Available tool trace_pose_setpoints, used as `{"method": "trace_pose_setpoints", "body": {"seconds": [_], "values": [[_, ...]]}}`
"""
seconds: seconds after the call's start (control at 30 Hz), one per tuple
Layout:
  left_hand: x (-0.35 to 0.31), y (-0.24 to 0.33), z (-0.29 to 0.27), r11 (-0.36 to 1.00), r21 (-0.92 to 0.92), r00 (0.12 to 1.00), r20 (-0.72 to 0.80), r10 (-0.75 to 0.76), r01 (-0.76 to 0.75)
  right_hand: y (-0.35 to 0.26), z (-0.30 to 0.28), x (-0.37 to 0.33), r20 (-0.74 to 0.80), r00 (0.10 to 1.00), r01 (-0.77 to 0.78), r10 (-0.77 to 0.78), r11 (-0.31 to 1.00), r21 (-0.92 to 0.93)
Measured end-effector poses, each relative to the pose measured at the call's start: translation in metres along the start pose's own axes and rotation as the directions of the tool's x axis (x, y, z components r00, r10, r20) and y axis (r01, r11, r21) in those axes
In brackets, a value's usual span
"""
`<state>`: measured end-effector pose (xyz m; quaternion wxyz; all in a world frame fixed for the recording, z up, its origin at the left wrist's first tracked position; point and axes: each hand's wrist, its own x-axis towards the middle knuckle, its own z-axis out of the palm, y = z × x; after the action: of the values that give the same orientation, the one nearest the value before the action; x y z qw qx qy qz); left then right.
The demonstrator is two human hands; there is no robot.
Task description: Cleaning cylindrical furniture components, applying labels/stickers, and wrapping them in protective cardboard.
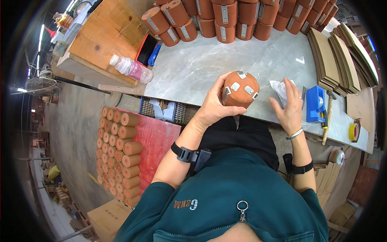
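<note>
My left hand (213, 99) is wrapped round a reddish-brown clay cylinder (241, 89), its thumb along the near side. Two small metal plates sit on the cylinder's round top, and metal clips show at its rim. The cylinder is at the near edge of the grey marbled table (193, 72). To its right, my right hand (291, 107) has a crumpled white cloth or tissue (278, 88) between its thumb and fingers, apart from the cylinder. The cloth is partly hidden by the fingers.
Stacked clay cylinders with metal strips (225, 16) line the table's back. Right are cardboard sheets (338, 60), a blue tape dispenser (314, 105), a hammer (329, 117) and yellow tape (354, 132). Left are a plastic bottle (131, 69) and hollow cylinders (130, 148) on a red board (159, 135).
</note>
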<state>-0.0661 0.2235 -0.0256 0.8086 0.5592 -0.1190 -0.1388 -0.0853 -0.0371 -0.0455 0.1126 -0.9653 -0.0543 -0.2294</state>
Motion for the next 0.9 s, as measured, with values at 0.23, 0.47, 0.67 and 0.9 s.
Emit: {"method": "trace_pose_setpoints", "body": {"seconds": [0.23, 0.47, 0.67, 0.9], "values": [[-0.004, 0.005, 0.015, 0.999, 0.003, 0.999, -0.02, 0.033, -0.033, -0.093, -0.011, -0.004, 0.011, 0.992, 0.074, -0.125, 0.65, 0.756], [-0.014, -0.001, 0.014, 0.996, 0.082, 0.999, -0.039, -0.031, 0.034, -0.094, -0.002, -0.001, 0.12, 0.991, -0.068, -0.065, 0.532, 0.844], [-0.024, 0.004, 0.001, 0.936, -0.192, 0.954, 0.104, -0.28, 0.296, -0.088, -0.012, 0.005, 0.249, 0.968, -0.226, -0.015, 0.373, 0.9], [-0.022, 0.0, 0.013, 0.876, -0.387, 0.957, 0.159, -0.244, 0.287, -0.09, -0.014, 0.001, 0.294, 0.953, -0.256, -0.069, 0.331, 0.908]]}}
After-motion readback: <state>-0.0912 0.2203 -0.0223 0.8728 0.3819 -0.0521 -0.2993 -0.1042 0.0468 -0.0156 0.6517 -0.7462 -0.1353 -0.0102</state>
